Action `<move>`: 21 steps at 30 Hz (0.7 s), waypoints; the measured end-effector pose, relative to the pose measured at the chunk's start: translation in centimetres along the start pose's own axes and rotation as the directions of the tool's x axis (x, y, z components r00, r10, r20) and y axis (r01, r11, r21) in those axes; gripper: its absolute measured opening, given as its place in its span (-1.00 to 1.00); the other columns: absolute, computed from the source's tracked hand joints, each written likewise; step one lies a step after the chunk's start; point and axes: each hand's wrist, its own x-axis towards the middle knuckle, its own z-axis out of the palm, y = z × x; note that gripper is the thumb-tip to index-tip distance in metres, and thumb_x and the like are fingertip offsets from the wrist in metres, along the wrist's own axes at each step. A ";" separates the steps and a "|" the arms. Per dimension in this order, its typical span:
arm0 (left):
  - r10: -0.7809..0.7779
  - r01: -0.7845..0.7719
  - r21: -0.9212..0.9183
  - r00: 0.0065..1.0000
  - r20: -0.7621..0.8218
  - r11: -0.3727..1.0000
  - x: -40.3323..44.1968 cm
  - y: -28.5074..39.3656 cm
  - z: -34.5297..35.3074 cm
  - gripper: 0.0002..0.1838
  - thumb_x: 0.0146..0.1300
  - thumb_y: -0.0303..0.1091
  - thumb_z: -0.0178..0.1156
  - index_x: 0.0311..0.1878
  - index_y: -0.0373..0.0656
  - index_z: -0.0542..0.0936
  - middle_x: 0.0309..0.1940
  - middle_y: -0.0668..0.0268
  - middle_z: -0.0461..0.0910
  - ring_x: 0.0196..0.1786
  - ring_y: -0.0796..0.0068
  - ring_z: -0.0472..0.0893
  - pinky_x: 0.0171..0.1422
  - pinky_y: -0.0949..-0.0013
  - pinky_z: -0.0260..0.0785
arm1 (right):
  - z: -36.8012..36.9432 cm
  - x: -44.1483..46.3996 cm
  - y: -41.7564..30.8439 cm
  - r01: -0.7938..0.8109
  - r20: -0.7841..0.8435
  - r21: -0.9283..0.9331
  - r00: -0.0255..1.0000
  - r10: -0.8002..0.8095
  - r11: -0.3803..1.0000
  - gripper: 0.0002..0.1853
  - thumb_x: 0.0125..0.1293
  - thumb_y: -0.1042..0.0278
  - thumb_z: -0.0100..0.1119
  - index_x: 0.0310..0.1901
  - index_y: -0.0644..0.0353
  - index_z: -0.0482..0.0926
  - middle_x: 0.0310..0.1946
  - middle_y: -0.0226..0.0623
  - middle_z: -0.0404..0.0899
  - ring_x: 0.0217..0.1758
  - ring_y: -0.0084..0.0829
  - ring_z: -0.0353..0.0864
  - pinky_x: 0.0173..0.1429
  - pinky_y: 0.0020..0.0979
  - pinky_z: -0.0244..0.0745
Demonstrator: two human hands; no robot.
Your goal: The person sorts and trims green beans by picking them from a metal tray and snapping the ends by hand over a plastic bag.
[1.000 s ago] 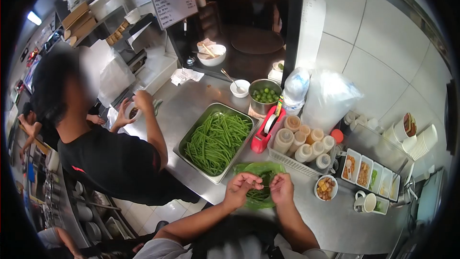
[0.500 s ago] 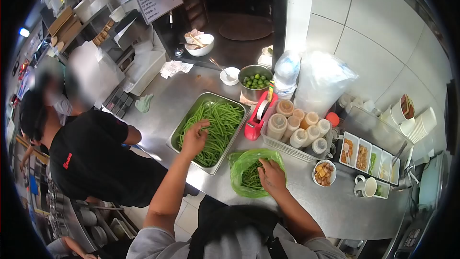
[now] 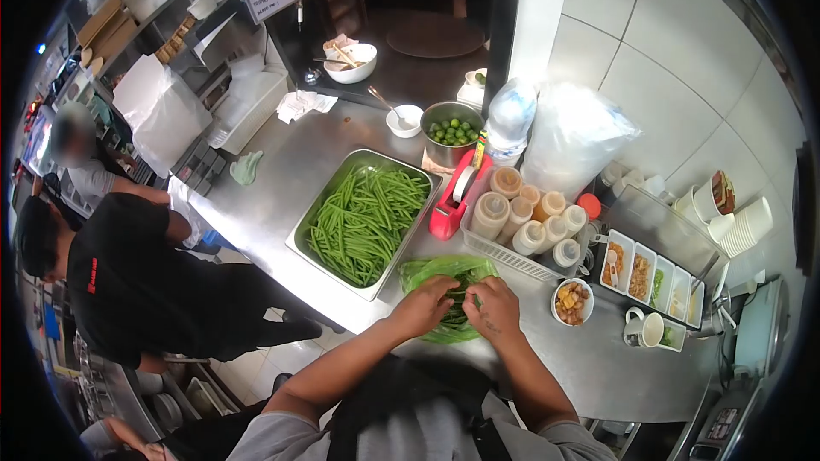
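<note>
Left hand (image 3: 424, 307) and right hand (image 3: 494, 306) near each other over green bag (image 3: 453, 335)

Fingers of both your hands are bent, tips narrowed and facing each other across the bag's mouth. Whether a piece is pinched between them, you cannot tell: too small and partly covered. Green bag sits on the bench (image 3: 589, 376) directly in front of you, dark green pieces (image 3: 453, 314) showing inside.

Just beyond, to your left: metal tray (image 3: 330, 273), heaped with long green beans (image 3: 366, 224), its near corner close to your left hand. Red tape dispenser (image 3: 448, 213) stands between the tray and a white basket (image 3: 511, 258) of squeeze bottles (image 3: 530, 236). Past the dispenser: metal pot (image 3: 448, 154) of small green fruit (image 3: 453, 131); beside it, a white bowl (image 3: 405, 129) with a spoon in it.

To your right, apart from your hands: bowl of brown chunks (image 3: 571, 303), then a white mug (image 3: 642, 329). Person in black (image 3: 128, 273) stands well off to your left, back toward the bench.
</note>
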 end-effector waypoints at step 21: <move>-0.345 0.217 -0.961 0.927 0.147 0.173 0.3 -0.6 -1.8 -0.78 0.46 -0.29 0.09 -0.01 -0.22 0.56 -0.23 0.22 0.66 -0.41 0.52 0.57 -0.32 0.42 0.47 | 1.8 -1.7 0.3 -0.505 0.390 0.647 0.863 0.320 0.572 -0.73 0.37 0.25 0.20 -0.08 0.30 0.63 -0.34 -0.27 0.69 -0.31 -0.54 0.62 -0.17 -0.47 0.52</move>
